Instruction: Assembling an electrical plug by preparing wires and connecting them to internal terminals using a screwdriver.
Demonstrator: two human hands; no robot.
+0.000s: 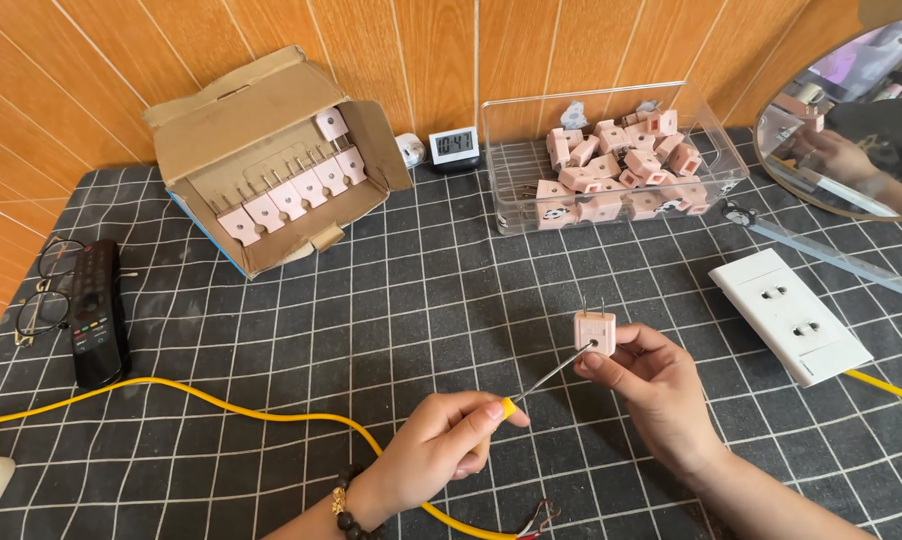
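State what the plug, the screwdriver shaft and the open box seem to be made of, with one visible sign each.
Plug: likely matt pink plastic, smooth and moulded, with two thin metal prongs on top.
Screwdriver shaft: probably steel, thin, grey and shiny.
Box: cardboard, dull brown, with creased flaps.

Left hand (441, 450): I see a bare forearm.
Wrist: dark bead bracelet (348, 508), one gold bead.
Right hand (656, 395): bare, sleeveless.

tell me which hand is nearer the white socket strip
Right. The right hand, holding a pink plug, sits just left of the white socket strip; the left hand is farther left.
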